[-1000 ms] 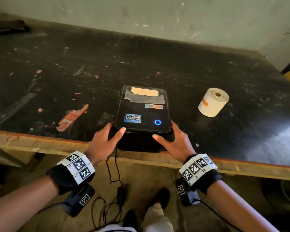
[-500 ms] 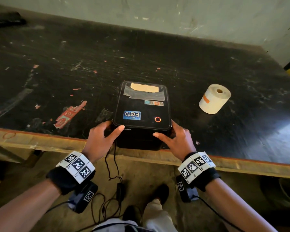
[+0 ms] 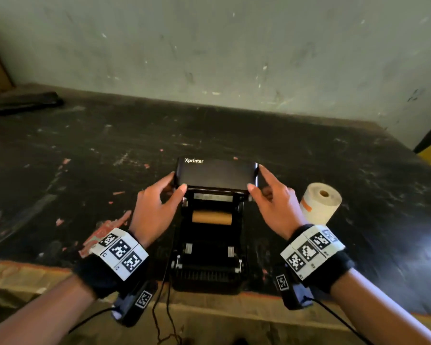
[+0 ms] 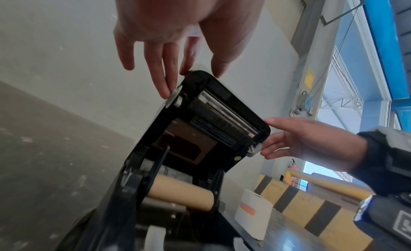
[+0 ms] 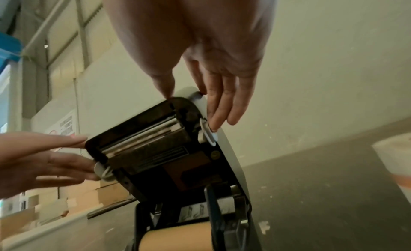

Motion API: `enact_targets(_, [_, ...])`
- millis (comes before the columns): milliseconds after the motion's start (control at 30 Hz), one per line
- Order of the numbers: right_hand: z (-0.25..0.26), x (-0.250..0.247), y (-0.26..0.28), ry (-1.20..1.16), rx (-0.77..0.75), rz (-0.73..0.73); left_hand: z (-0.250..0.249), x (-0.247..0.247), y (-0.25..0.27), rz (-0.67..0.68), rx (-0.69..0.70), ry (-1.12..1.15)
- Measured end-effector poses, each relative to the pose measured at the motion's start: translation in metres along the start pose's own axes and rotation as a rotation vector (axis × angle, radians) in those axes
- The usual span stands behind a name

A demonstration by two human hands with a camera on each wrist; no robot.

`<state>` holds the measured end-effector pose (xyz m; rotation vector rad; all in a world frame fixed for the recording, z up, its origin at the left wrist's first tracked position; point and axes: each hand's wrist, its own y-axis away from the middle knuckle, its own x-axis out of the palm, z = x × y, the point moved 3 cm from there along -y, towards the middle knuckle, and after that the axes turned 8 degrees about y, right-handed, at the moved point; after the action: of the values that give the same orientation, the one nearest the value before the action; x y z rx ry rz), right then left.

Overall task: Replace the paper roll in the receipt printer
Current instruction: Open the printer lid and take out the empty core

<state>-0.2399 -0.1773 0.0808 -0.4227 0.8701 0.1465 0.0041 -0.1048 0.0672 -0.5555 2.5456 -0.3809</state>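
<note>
The black receipt printer stands at the table's near edge with its lid tipped up and back. My left hand pinches the lid's left corner, thumb on the front edge and fingers along the side. My right hand pinches the right corner the same way. A bare brown cardboard core lies across the open paper bay. A full white paper roll with an orange tab lies on the table just right of the printer.
The black tabletop has a wooden front edge and a wall close behind. A torn red label lies left of the printer. A dark flat object sits far left. Cables hang off the front.
The lid was down with both hands at the printer's front sides; now it is swung up and both hands hold its corners. The core inside has come into sight.
</note>
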Motion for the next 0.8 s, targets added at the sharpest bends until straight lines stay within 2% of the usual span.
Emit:
enact_targets(167, [-0.002,0.001,-0.038,0.110,-0.141,0.012,-0.001,0.015,-0.036,0.008,0.052,-0.030])
enact_targets(467, [-0.024,0.012,-0.080,0.202,-0.163,0.111,0.012,0.026,-0.077,0.077,0.008,-0.101])
enact_targets(633, [-0.028,0.010,-0.081,0.174,-0.172,0.123,0.012,0.024,-0.076,0.142,-0.034,-0.123])
enact_targets(800, [-0.041,0.019,-0.058,0.090,-0.134,0.105,0.014,0.032,-0.041,0.193,-0.073,-0.167])
